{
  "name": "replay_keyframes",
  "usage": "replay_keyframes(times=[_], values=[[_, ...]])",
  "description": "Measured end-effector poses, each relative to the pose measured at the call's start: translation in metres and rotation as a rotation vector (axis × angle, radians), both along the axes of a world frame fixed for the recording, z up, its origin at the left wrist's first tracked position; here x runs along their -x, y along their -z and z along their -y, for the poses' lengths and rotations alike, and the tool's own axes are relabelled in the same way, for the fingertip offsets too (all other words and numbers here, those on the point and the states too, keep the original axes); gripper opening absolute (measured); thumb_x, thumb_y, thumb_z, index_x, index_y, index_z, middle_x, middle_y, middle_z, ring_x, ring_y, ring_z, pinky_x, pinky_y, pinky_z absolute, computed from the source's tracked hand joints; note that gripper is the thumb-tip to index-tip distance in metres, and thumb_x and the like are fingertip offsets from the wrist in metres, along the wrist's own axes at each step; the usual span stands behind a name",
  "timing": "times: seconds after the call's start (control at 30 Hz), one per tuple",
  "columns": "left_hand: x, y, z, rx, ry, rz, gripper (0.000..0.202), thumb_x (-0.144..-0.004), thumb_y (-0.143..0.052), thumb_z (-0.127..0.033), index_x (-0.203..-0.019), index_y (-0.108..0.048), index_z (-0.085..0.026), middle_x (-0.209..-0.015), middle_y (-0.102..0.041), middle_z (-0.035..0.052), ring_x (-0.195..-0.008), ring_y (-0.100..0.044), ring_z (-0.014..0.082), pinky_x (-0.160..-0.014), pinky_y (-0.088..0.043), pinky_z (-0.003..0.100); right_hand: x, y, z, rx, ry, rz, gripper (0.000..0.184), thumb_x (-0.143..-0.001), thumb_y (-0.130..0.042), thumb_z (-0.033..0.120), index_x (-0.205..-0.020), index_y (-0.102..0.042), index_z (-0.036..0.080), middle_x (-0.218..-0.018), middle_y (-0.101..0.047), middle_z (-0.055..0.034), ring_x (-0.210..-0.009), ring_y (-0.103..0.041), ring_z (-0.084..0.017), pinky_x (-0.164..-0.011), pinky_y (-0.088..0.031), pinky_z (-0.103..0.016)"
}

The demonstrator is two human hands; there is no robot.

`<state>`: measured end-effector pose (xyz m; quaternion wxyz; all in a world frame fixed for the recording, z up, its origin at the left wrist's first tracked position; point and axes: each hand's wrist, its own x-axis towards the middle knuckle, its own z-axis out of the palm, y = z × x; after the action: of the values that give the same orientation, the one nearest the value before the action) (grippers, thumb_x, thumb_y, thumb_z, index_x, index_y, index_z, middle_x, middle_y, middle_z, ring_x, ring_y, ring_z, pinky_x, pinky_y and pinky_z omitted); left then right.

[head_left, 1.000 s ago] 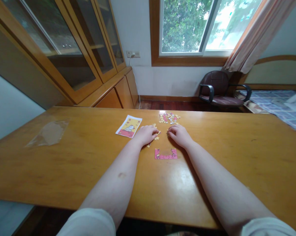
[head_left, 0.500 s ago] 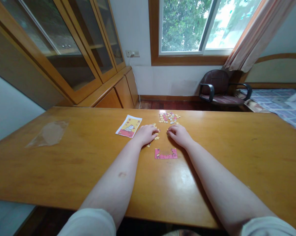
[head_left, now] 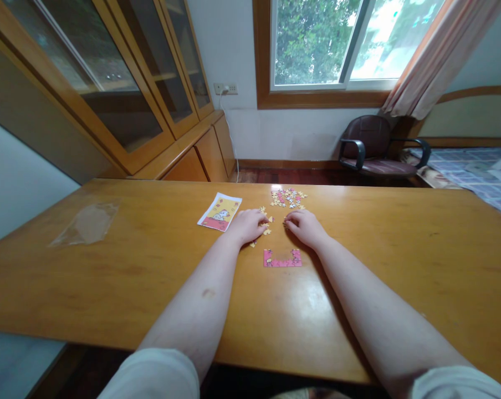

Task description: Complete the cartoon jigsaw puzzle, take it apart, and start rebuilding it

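Both my hands rest on a wooden table (head_left: 109,277) among small yellow puzzle pieces (head_left: 266,224). My left hand (head_left: 249,225) lies palm down with its fingers curled over some of the pieces. My right hand (head_left: 303,226) is curled too, fingertips pinched together at a piece next to the left hand. Just in front of my wrists lies a joined pink strip of puzzle (head_left: 282,258). A second heap of loose pieces (head_left: 287,198) sits farther away. The picture card (head_left: 219,212), with a white animal on yellow, lies left of my left hand.
A clear plastic bag (head_left: 86,223) lies at the table's left end. Beyond the table stand glass-door wooden cabinets (head_left: 151,94), a window (head_left: 337,44) with a curtain, a dark armchair (head_left: 371,149) and a bed (head_left: 475,172) at the right.
My hands stay in place over the pieces, with only slight finger movement. The view has tilted down a little.
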<state>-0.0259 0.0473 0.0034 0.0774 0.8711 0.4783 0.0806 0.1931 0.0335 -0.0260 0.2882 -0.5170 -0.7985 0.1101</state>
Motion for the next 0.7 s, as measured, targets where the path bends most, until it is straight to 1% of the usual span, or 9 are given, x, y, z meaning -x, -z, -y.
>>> replay_keyframes(times=[0.1, 0.27, 0.37, 0.43, 0.57, 0.7], values=[[0.0011, 0.0009, -0.0013, -0.002, 0.017, -0.009, 0.026, -0.083, -0.055, -0.034, -0.102, -0.071, -0.026, -0.101, -0.066, 0.0053, -0.095, -0.06, 0.0202, -0.088, -0.044, 0.031, -0.0004, 0.0009, -0.0006, -0.002, 0.002, -0.005, 0.015, -0.082, -0.055, 0.021, -0.078, -0.069, 0.02, -0.089, -0.07, -0.0054, -0.088, -0.06, -0.018, -0.086, -0.045, -0.032], [0.0014, 0.0001, -0.0013, -0.016, 0.019, -0.016, 0.024, -0.082, -0.056, -0.035, -0.096, -0.072, -0.025, -0.098, -0.066, 0.0052, -0.094, -0.06, 0.0205, -0.088, -0.044, 0.031, -0.0003, 0.0004, -0.001, -0.006, -0.004, -0.007, 0.014, -0.082, -0.056, 0.021, -0.078, -0.069, 0.02, -0.089, -0.07, -0.0051, -0.087, -0.06, -0.018, -0.086, -0.045, -0.031], [0.001, -0.0008, -0.0002, -0.003, 0.013, -0.012, 0.026, -0.082, -0.056, -0.035, -0.104, -0.07, -0.028, -0.1, -0.066, 0.0048, -0.095, -0.059, 0.0204, -0.089, -0.043, 0.032, 0.0002, -0.0009, -0.0005, -0.003, -0.01, -0.006, 0.014, -0.082, -0.056, 0.021, -0.077, -0.069, 0.019, -0.088, -0.07, -0.0052, -0.087, -0.06, -0.018, -0.085, -0.045, -0.031], [0.001, -0.0009, 0.0001, -0.002, 0.017, -0.005, 0.026, -0.083, -0.056, -0.034, -0.105, -0.07, -0.029, -0.101, -0.066, 0.0048, -0.096, -0.059, 0.0203, -0.09, -0.043, 0.032, 0.0003, -0.0013, -0.0004, -0.003, -0.008, -0.005, 0.014, -0.083, -0.056, 0.021, -0.077, -0.069, 0.019, -0.087, -0.07, -0.0053, -0.086, -0.061, -0.018, -0.085, -0.045, -0.031], [0.0012, -0.0011, -0.0003, -0.005, 0.027, 0.01, 0.023, -0.082, -0.058, -0.035, -0.098, -0.072, -0.027, -0.099, -0.066, 0.0053, -0.096, -0.059, 0.0206, -0.09, -0.042, 0.032, 0.0001, 0.0001, -0.001, 0.005, -0.007, 0.001, 0.015, -0.083, -0.055, 0.021, -0.078, -0.069, 0.02, -0.088, -0.07, -0.0052, -0.088, -0.061, -0.018, -0.086, -0.045, -0.031], [0.0005, -0.0008, -0.0006, -0.012, 0.013, 0.021, 0.021, -0.081, -0.06, -0.034, -0.097, -0.07, -0.025, -0.098, -0.066, 0.0047, -0.095, -0.06, 0.0207, -0.089, -0.043, 0.031, 0.0, 0.0008, -0.0008, 0.007, -0.007, -0.006, 0.015, -0.083, -0.055, 0.021, -0.078, -0.069, 0.02, -0.088, -0.07, -0.005, -0.088, -0.061, -0.018, -0.086, -0.045, -0.031]])
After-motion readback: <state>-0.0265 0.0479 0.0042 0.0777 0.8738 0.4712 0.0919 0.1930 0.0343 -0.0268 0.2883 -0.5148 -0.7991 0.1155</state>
